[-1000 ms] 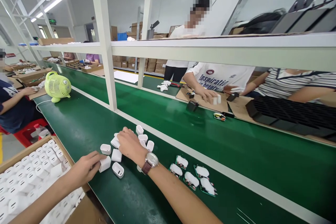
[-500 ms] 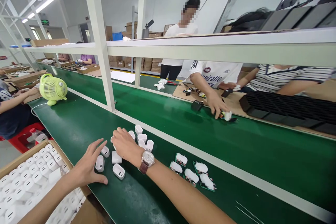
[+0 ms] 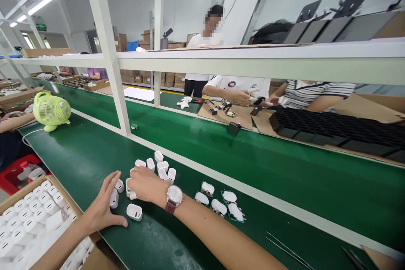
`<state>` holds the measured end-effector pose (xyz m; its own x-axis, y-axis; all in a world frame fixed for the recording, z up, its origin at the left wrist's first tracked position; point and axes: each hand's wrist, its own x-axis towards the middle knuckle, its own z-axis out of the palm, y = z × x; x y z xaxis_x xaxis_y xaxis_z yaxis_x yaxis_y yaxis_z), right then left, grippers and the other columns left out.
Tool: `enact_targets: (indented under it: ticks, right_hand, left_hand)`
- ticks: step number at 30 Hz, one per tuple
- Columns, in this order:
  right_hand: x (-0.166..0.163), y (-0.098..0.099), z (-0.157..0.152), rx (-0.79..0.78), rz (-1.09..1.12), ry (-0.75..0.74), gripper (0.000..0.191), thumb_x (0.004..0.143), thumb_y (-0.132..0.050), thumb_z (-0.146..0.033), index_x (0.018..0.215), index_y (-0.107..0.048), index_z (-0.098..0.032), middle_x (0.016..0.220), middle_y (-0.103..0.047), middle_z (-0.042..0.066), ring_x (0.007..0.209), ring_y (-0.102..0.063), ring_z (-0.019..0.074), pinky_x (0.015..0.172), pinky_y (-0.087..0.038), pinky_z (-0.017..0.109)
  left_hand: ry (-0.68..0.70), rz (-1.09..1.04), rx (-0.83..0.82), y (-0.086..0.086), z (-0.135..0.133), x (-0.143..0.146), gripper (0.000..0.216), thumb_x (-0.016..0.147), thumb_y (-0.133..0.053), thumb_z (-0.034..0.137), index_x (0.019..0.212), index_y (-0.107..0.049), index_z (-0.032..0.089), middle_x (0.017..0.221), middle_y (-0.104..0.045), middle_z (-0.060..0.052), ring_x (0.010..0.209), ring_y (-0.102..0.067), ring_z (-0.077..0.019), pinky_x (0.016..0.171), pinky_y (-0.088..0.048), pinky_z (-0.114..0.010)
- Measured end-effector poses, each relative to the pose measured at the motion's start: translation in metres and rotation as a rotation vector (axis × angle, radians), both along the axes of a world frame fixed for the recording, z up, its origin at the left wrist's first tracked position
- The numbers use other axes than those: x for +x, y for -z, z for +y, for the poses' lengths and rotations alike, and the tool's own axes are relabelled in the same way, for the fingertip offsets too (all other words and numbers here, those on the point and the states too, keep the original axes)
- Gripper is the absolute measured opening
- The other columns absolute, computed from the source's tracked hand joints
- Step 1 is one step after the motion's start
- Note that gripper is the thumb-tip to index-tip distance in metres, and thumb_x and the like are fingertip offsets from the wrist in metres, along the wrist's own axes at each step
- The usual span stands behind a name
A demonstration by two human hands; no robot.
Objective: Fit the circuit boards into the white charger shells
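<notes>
Right hand now holds another casing; left hand still spread.

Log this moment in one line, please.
left hand: open, beside white housing | right hand: over second housing, grip unclear | nearby: circuit boards, carton of housings

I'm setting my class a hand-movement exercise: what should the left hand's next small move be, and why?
Probably the left hand should close its fingers and thumb gently around the nearest white casing: the hand is open, its thumb spread wide, and that casing sits right beside its fingers.
</notes>
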<state>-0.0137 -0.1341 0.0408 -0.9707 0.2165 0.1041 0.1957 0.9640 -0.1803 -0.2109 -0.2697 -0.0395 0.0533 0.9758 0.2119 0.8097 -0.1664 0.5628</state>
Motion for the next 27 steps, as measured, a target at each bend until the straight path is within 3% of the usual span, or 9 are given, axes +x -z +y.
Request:
enact_targets:
  ticks: [4,8,11,16,19,23,25,27]
  right_hand:
    - [0.033,0.006,0.026,-0.191,0.222,0.098,0.007,0.081,-0.082,-0.021,0.085,-0.077,-0.018,0.121,-0.072,0.012,0.115,-0.064,0.0292,0.103,-0.047,0.042]
    - [0.076,0.022,0.061,-0.476,0.607,0.418,0.036,0.105,-0.049,-0.044,0.123,-0.073,-0.023,0.133,-0.068,0.01,0.13,-0.058,0.0261,0.116,-0.04,0.044]
    - [0.093,0.04,0.073,-0.637,0.721,0.569,0.058,0.107,-0.032,-0.059,0.125,-0.072,-0.021,0.122,-0.073,0.011,0.121,-0.064,0.0285,0.112,-0.044,0.047]
    - [0.068,0.06,0.064,-0.826,0.8,0.634,0.074,0.101,-0.031,-0.075,0.109,-0.077,-0.017,0.093,-0.077,0.008,0.094,-0.07,0.0285,0.097,-0.053,0.043]
    - [0.055,0.064,0.052,-0.878,0.885,0.67,0.071,0.1,-0.034,-0.075,0.11,-0.077,-0.018,0.097,-0.077,0.008,0.098,-0.069,0.0284,0.099,-0.051,0.043]
    - [0.057,0.072,0.034,-0.925,1.018,0.763,0.07,0.1,-0.035,-0.074,0.118,-0.075,-0.019,0.103,-0.077,0.01,0.107,-0.068,0.0296,0.107,-0.047,0.045]
    - [0.052,0.076,0.027,-0.953,1.075,0.799,0.071,0.101,-0.033,-0.073,0.126,-0.072,-0.019,0.109,-0.076,0.01,0.111,-0.067,0.0296,0.109,-0.047,0.047]
    - [0.041,0.078,0.02,-0.976,1.123,0.823,0.07,0.103,-0.031,-0.071,0.133,-0.069,-0.019,0.115,-0.075,0.011,0.115,-0.067,0.0294,0.109,-0.048,0.047]
  left_hand:
    - [0.0,-0.042,0.035,0.005,0.013,0.021,0.135,0.069,-0.093,0.058,0.166,-0.002,0.043,0.171,-0.01,-0.016,0.154,-0.026,-0.05,0.115,-0.042,-0.069]
    - [0.039,-0.062,0.102,0.01,0.036,0.032,0.146,0.059,-0.099,0.056,0.167,-0.003,0.041,0.171,-0.011,-0.018,0.154,-0.026,-0.0522,0.112,-0.046,-0.069]
    - [0.106,-0.065,0.12,0.013,0.055,0.033,0.153,0.052,-0.101,0.058,0.168,-0.003,0.039,0.172,-0.01,-0.02,0.153,-0.027,-0.0531,0.11,-0.048,-0.068]
    - [0.137,0.008,0.148,0.01,0.078,0.03,0.145,0.055,-0.099,0.06,0.168,-0.01,0.036,0.171,-0.014,-0.021,0.155,-0.026,-0.0501,0.113,-0.046,-0.066]
    - [0.121,0.147,0.231,0.001,0.073,0.031,0.139,0.06,-0.095,0.064,0.168,-0.014,0.031,0.169,-0.02,-0.023,0.155,-0.024,-0.0499,0.115,-0.042,-0.067]
    - [0.172,0.417,0.41,-0.01,0.049,0.047,0.124,0.069,-0.082,0.077,0.166,-0.027,0.023,0.166,-0.034,-0.023,0.155,-0.025,-0.051,0.122,-0.025,-0.072]
    - [0.191,0.507,0.479,-0.009,0.041,0.063,0.117,0.072,-0.076,0.082,0.163,-0.034,0.021,0.163,-0.04,-0.022,0.153,-0.029,-0.05,0.124,-0.019,-0.07]
    - [0.158,0.555,0.513,-0.004,0.041,0.077,0.105,0.079,-0.075,0.075,0.161,-0.039,0.02,0.161,-0.045,-0.021,0.153,-0.032,-0.0474,0.125,-0.017,-0.066]
